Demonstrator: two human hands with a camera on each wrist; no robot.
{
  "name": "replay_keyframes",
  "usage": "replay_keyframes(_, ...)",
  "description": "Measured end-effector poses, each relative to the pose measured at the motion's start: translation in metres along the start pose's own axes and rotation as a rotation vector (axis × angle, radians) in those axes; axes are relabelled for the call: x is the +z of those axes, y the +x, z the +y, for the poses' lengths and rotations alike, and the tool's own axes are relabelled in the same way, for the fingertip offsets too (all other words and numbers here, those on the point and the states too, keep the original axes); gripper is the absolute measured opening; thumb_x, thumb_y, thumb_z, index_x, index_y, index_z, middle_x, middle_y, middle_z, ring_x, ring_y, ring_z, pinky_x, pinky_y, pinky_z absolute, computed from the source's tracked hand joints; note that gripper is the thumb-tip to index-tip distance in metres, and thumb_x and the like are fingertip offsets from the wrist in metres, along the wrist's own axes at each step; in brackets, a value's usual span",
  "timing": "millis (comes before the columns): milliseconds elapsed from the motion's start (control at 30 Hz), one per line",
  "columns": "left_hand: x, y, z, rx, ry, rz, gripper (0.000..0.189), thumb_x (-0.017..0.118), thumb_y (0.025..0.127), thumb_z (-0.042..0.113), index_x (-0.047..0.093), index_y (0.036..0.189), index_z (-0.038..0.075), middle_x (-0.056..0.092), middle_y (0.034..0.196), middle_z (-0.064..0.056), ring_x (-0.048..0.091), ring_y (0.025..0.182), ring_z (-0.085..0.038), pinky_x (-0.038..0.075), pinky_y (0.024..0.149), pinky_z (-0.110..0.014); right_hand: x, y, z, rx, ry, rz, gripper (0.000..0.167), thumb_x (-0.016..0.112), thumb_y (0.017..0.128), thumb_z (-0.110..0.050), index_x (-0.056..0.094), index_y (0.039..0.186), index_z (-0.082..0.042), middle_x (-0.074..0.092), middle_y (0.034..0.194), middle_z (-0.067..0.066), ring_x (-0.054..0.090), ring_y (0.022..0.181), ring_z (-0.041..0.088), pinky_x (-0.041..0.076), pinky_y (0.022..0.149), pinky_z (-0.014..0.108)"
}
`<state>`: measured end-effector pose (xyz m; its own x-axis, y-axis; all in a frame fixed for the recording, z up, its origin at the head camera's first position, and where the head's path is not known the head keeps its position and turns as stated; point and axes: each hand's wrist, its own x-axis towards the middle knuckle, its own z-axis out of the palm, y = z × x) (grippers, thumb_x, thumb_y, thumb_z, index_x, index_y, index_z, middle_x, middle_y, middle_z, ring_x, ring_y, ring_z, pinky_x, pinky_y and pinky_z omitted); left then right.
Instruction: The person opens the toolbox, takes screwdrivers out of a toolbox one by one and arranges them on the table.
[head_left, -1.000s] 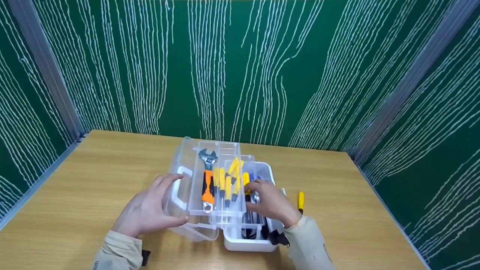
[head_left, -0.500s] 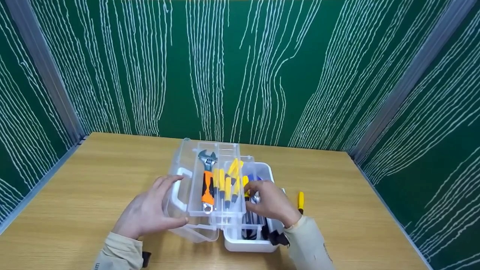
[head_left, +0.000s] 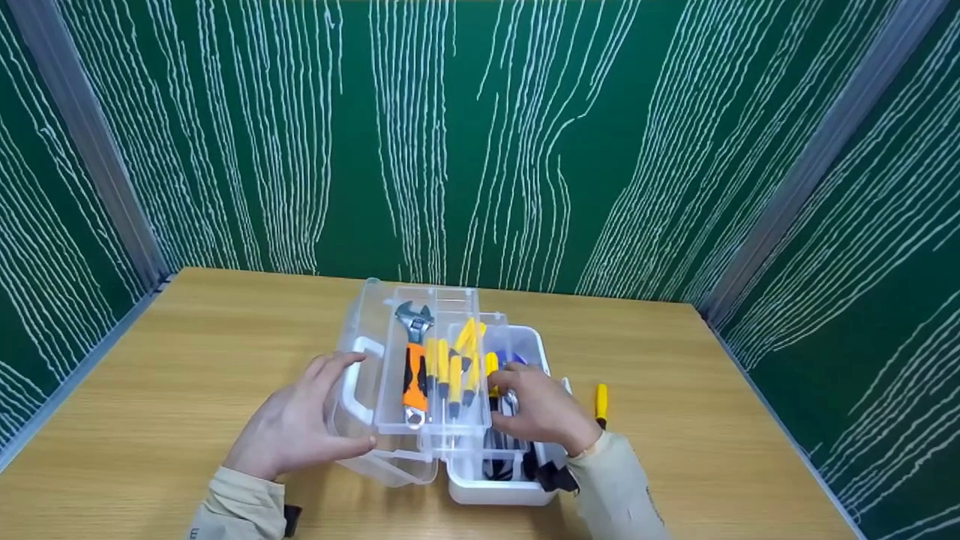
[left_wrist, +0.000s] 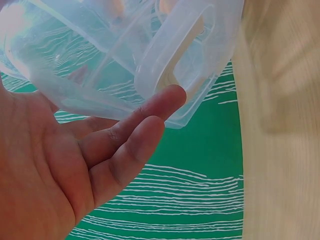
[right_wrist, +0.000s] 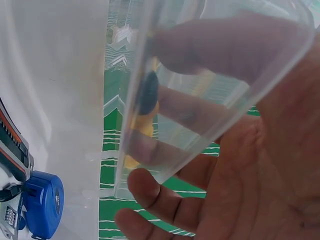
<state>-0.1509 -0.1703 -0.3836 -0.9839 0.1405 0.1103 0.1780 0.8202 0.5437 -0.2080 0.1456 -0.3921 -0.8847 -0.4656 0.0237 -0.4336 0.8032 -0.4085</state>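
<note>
A clear-lidded plastic toolbox stands open, its white base (head_left: 501,492) at the right. My left hand (head_left: 289,424) touches the clear lid by its white handle (head_left: 349,386), thumb and fingers apart and fairly straight. In the upper clear tray (head_left: 456,296) lie an orange-handled adjustable wrench (head_left: 415,367) and several yellow-handled tools (head_left: 455,375). My right hand (head_left: 544,409) reaches over the lower tray, fingertips against the trays beside a yellow handle (head_left: 491,365). In the right wrist view, some fingers (right_wrist: 190,110) show through the clear tray wall (right_wrist: 240,115); I see no pinch.
Inside the base, a blue tape measure (right_wrist: 45,205) lies next to an orange-and-black tool (right_wrist: 11,145). A yellow-handled tool (head_left: 601,401) lies on the wooden table (head_left: 247,322) right of the box. Behind the table rises a green wall (head_left: 465,150) with white streaks.
My right thumb and fingers have shifted very slightly beside the trays. The left hand and the toolbox stay as they were.
</note>
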Motion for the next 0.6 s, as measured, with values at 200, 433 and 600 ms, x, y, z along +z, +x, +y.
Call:
replay_keyframes(200,0.0001,0.0004,0.0008,-0.013,-0.009,-0.004,0.101,0.082,0.056,0.062,0.035,0.141,0.036,0.044,0.139,0.004,0.057,0.103,-0.027,0.053,0.086,-0.053,-0.0003,-0.0002,-0.0017,0.02,0.017,0.011,0.035,0.075,0.081,-0.029,0.068,0.114,-0.02,0.062,0.101,-0.005,0.056,0.094,0.022,0.05,0.082,0.033)
replay_keyframes(433,0.0006,0.0004,0.0013,-0.024,-0.013,-0.005,0.1,0.083,0.056,0.059,0.035,0.141,0.038,0.044,0.139,0.005,0.057,0.104,-0.027,0.053,0.087,-0.053,-0.0015,-0.001,-0.0037,0.034,0.052,0.009,0.037,0.077,0.079,-0.024,0.067,0.114,-0.019,0.062,0.097,-0.007,0.054,0.092,0.02,0.048,0.081,0.033)
replay_keyframes(600,0.0009,0.0001,0.0013,-0.036,-0.014,-0.015,0.102,0.082,0.055,0.062,0.034,0.141,0.039,0.043,0.14,0.005,0.056,0.106,-0.027,0.052,0.087,-0.056,-0.0009,-0.0003,-0.0039,0.032,0.06,0.012,0.034,0.076,0.08,-0.025,0.068,0.113,-0.021,0.062,0.094,-0.007,0.056,0.089,0.02,0.048,0.076,0.03)
